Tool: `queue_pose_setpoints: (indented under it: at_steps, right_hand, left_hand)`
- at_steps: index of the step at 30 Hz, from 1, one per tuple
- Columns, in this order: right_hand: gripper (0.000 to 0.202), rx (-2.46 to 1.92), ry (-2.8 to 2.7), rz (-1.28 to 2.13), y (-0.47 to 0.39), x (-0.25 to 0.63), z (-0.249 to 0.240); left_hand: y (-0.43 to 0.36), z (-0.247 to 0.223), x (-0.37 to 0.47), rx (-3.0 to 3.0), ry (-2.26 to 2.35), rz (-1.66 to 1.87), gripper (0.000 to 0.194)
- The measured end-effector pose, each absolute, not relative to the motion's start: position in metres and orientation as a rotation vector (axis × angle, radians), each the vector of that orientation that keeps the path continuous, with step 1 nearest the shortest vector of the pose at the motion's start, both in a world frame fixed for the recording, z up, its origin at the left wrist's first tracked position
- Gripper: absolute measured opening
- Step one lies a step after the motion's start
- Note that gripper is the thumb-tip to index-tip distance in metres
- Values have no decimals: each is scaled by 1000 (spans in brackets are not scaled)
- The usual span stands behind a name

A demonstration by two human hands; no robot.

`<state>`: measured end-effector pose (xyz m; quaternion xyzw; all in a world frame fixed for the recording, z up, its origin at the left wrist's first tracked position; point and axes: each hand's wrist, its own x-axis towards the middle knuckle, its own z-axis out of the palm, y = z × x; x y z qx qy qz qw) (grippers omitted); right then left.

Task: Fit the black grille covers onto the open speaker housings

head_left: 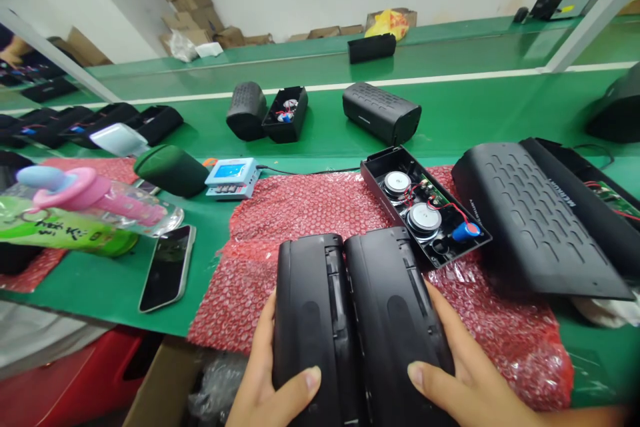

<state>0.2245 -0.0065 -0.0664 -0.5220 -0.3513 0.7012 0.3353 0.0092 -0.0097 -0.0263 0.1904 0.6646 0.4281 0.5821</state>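
Observation:
My left hand (275,373) is closed around a black speaker housing (305,320), thumb on its near face. A second black speaker housing (395,320) sits in my right hand (460,367), close beside the first. Both are held upright at the near edge of the red bubble wrap (270,213). Just past them lies an open speaker shell (427,210) showing two round drivers, red wires and a blue cylindrical cell (466,232). To its right rests a large black cover with a slotted pattern (530,213).
A phone (169,269), a pink-topped bottle (110,200) and a light blue meter (233,179) with a cable lie on the green table (110,290) at left. More speaker shells (383,110) stand on the green belt behind. An open carton (165,380) is below the edge.

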Motion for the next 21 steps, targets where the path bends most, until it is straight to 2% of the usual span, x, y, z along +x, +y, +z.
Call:
queue_pose_setpoints:
  at_steps: [12,21]
  right_hand:
    - [103,-1191,-769,1962,-7,224,-61]
    - [98,-1244,-770,1911,-6,223,-56]
  left_hand:
    - [-9,-25,9,440,1557,1009,108]
    - [-10,-26,11,462,1528,1054,97]
